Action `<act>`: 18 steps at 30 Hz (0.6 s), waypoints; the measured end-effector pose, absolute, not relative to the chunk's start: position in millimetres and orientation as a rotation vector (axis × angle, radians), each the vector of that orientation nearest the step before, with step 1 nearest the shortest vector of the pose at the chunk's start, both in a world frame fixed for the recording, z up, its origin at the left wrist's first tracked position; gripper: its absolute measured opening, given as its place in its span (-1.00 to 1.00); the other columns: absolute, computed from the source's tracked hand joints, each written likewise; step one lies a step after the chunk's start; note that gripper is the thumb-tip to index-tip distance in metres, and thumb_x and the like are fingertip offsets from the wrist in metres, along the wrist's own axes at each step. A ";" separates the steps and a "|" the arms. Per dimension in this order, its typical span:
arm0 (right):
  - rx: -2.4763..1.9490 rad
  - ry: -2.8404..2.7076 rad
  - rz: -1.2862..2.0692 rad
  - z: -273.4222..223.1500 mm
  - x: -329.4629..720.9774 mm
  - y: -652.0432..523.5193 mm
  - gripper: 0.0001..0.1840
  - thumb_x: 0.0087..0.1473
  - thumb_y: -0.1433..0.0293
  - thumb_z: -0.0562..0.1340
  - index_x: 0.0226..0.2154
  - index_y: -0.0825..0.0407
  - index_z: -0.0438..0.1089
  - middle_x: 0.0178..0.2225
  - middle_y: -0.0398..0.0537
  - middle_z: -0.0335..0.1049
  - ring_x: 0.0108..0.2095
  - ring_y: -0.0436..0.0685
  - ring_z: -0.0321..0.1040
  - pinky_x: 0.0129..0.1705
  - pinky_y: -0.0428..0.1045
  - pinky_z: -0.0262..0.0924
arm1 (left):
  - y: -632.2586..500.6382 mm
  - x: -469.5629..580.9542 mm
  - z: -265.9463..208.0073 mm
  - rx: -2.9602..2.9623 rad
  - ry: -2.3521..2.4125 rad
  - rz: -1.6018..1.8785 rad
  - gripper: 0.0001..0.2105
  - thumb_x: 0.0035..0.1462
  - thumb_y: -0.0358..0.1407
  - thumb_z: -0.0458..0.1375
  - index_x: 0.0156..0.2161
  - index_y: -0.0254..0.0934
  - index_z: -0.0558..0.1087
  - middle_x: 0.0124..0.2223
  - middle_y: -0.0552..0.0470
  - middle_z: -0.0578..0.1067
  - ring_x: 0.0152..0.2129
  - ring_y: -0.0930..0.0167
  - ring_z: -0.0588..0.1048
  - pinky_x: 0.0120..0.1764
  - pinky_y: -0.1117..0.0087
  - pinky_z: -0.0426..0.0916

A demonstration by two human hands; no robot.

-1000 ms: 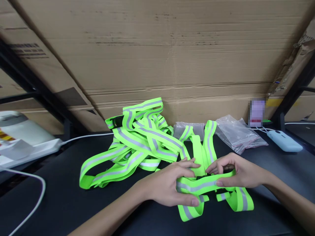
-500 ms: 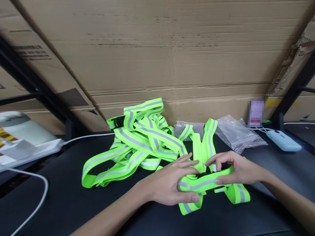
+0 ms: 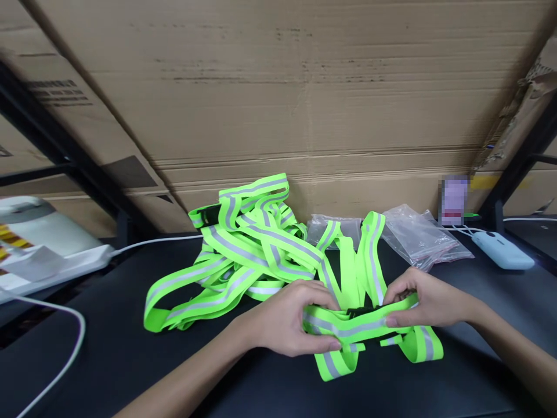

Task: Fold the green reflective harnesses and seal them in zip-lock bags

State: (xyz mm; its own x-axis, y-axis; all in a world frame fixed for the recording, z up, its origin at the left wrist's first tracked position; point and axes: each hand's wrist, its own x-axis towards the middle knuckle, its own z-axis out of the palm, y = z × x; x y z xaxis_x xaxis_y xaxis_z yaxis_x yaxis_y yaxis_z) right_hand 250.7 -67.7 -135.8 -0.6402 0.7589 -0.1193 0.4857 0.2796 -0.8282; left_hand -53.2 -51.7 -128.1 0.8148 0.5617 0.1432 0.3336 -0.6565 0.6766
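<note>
I've got one strap vest [image 3: 348, 325] pinched btwn left hand [image 3: 282, 322] & right hand [image 3: 429, 303], only part-bundled; tangled pile [image 3: 243, 249] beyond left hand looks untouched.

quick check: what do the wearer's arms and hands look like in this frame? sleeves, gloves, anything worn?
Both are bare. The left hand and right hand wear no gloves, and no rings show on the visible fingers. No watch or band shows on either wrist. Both forearms are uncovered as far as the frame edge, with no sleeve in view. Nails look short and unpainted. No markings or tags are visible.
</note>
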 end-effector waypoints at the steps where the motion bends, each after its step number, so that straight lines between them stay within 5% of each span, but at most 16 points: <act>1: -1.149 -2.258 1.337 -134.8 251.6 -67.4 -0.65 0.08 0.09 0.42 -0.36 0.07 0.62 -0.48 -0.15 0.49 -0.50 -0.03 0.25 -0.47 -0.11 0.12 | -51.2 -53.8 -129.0 2.315 0.665 0.447 -0.73 0.02 -0.15 0.42 -0.22 -0.29 0.61 -0.29 0.00 0.61 -0.37 0.36 0.55 -0.27 0.40 0.35; 9: -1.157 -2.255 1.539 -125.0 257.0 -74.5 -0.62 -0.05 0.09 0.50 -0.42 0.10 0.61 -0.58 -0.25 0.30 -0.56 -0.10 0.05 -0.56 -0.16 -0.05 | -55.2 -55.2 -127.8 2.235 0.622 0.316 -0.72 0.12 -0.10 0.38 -0.22 -0.30 0.60 -0.37 0.08 0.61 -0.48 0.43 0.52 -0.44 0.50 0.25; 13: -1.135 -2.358 1.005 -124.0 257.0 -107.3 -0.67 0.12 0.17 0.42 -0.49 0.07 0.53 -0.53 -0.21 0.34 -0.51 -0.06 0.19 -0.47 -0.12 0.03 | -84.1 -59.2 -118.5 2.538 0.628 0.486 -0.89 0.27 -0.24 0.28 -0.21 -0.25 0.57 -0.36 0.10 0.58 -0.48 0.46 0.53 -0.42 0.47 0.23; 18: -0.960 -2.498 0.283 -121.2 258.7 -130.9 -0.71 0.39 0.30 0.17 -0.31 0.02 0.54 -0.52 -0.18 0.33 -0.51 -0.01 0.23 -0.45 -0.06 0.02 | -102.0 -59.4 -110.9 3.030 0.650 0.827 -0.79 0.44 -0.31 0.04 -0.18 -0.24 0.52 -0.46 0.12 0.43 -0.59 0.43 0.38 -0.49 0.37 0.14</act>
State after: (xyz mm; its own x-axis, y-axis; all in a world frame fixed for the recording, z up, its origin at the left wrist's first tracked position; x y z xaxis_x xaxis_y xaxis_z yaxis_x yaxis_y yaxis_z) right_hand 258.7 -130.9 -121.2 -0.6585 0.6751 0.3325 0.5837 0.7371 -0.3406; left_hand -59.4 -102.0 -110.9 0.7851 0.3654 0.5001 0.3993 -0.9159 0.0422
